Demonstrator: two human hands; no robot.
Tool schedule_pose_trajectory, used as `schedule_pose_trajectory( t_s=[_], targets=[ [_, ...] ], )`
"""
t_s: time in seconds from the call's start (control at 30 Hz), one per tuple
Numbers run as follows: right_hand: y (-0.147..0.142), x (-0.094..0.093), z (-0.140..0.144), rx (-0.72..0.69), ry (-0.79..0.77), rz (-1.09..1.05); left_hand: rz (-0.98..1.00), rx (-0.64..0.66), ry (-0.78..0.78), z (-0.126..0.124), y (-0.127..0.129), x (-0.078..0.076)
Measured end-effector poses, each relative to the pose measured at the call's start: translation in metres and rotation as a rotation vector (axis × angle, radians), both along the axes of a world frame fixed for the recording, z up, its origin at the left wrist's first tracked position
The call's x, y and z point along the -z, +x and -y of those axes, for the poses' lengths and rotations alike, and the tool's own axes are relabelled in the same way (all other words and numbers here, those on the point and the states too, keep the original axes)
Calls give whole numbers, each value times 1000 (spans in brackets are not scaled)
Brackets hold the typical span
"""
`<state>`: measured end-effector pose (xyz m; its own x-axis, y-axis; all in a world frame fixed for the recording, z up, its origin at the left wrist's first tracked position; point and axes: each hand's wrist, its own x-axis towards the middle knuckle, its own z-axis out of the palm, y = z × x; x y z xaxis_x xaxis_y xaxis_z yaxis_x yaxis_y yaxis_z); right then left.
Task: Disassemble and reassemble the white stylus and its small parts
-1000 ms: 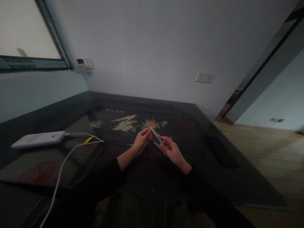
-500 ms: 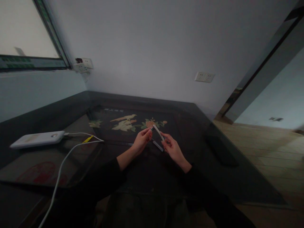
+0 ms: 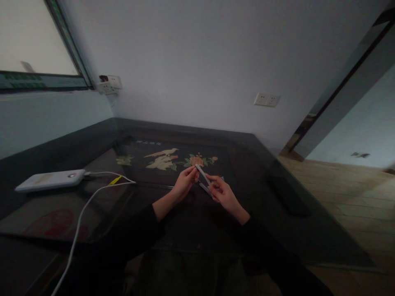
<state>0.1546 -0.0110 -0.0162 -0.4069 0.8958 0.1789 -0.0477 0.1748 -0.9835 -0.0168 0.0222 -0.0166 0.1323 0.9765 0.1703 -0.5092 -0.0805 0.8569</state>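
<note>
The pale slim stick [image 3: 203,174] is pinched at both ends between the left hand [image 3: 184,183] and right hand [image 3: 222,193], held just above the dark table [image 3: 277,193] mid-scene, a second similar piece [image 3: 204,188] beneath, work seemingly midway

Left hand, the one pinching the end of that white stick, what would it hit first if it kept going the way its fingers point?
Probably the right hand, holding the white stick's other end close beside the left hand; depth is unclear.

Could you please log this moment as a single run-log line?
left hand: pinches end of white stick | right hand: holds stick's other end | grey piece below | power bank on table, left
</note>
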Motion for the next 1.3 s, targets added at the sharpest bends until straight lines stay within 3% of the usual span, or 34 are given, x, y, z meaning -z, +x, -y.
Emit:
schedule_pose_trajectory(
  t_s=[0.17,0.47,0.9,1.07,1.3],
  targets=[
    [3,2,-6,18,-28,17,-5,-2,-7,-1,-1,2],
    [6,1,-7,218,181,222,13,4,-39,-2,-2,5],
    [1,0,-1,46,53,78,7,9,-9,-2,-2,3],
    [4,2,-7,89,31,85,18,4,-7,-5,-3,8],
    [6,4,-10,199,161,201,6,-25,-59,-3,-2,4]
  ],
)
